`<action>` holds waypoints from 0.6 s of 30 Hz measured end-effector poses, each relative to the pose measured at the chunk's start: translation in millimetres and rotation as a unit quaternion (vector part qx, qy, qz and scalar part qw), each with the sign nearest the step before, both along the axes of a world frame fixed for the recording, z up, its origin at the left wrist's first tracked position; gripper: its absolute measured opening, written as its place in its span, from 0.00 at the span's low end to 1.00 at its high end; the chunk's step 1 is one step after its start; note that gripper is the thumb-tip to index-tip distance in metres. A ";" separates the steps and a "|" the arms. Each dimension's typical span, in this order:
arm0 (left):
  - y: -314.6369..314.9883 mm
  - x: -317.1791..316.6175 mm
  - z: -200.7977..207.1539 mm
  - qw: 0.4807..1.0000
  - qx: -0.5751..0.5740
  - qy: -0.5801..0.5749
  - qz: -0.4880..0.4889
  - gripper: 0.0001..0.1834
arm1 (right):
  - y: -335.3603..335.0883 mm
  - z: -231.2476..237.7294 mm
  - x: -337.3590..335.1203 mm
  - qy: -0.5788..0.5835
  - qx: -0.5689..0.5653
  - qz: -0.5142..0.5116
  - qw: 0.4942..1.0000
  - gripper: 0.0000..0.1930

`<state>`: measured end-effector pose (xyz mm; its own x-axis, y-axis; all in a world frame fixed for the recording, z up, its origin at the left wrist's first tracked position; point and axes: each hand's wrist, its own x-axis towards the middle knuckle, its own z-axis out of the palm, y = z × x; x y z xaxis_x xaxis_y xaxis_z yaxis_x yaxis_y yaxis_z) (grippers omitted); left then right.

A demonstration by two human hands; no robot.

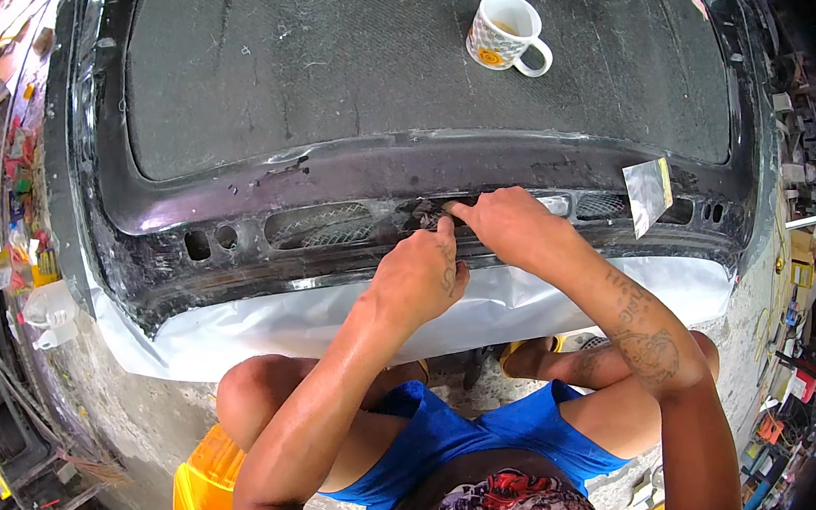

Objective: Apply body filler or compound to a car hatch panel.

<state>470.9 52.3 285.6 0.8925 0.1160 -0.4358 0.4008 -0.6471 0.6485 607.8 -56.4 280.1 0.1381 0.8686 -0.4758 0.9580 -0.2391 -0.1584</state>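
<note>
A large black car panel [398, 167] lies in front of me, with a grey-black matted surface across its middle. Along its near edge runs a frame with several cut-outs, some backed with wire mesh [319, 227]. My left hand [420, 276] rests at the centre of this edge, index finger pointed away from me and the other fingers curled. My right hand [517, 224] meets it there, fingers bent together and fingertips close to the left index finger. Between the fingertips is a small dark, ragged patch [427, 215]; whether it is a loose piece or part of the panel, I cannot tell.
A patterned white mug [502, 38] stands on the panel's right half. A small pale sheet [648, 195] lies over the near edge at right. Translucent plastic film [236, 335] hangs below it. A yellow plastic item [214, 479] is beside my left leg. Cluttered shelves line the left.
</note>
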 end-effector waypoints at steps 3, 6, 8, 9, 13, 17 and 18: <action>0.8 0.3 -0.6 1.000 0.002 -0.006 -0.004 0.28 | -1.3 -4.9 2.6 0.010 0.033 0.000 0.999 0.25; 1.5 -0.1 -3.8 1.000 -0.008 0.016 -0.010 0.29 | 0.7 -6.8 2.1 0.014 0.038 -0.011 0.999 0.25; 0.7 -1.0 -5.5 1.000 0.004 -0.006 -0.005 0.28 | 2.4 -7.0 1.6 0.017 0.031 -0.016 0.999 0.24; 0.7 -1.0 -5.0 1.000 0.003 -0.006 -0.006 0.28 | 2.9 -7.1 1.2 0.020 0.024 -0.021 0.999 0.24; 1.3 0.6 -2.4 1.000 0.004 0.004 -0.010 0.27 | 3.6 -3.2 0.8 0.022 0.018 -0.024 0.999 0.23; -0.1 0.1 -7.4 1.000 0.005 -0.011 -0.002 0.26 | 3.2 -0.9 0.7 0.028 0.018 -0.037 0.999 0.21; -0.4 0.5 -6.9 1.000 0.005 -0.012 -0.004 0.26 | 2.5 -1.9 0.8 0.029 0.024 -0.043 0.998 0.20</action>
<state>471.4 51.8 278.7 0.9033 0.1126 -0.4139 0.3800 -0.6575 0.6506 608.6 -54.0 278.2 0.1860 0.8772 -0.4427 0.9232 -0.3103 -0.2269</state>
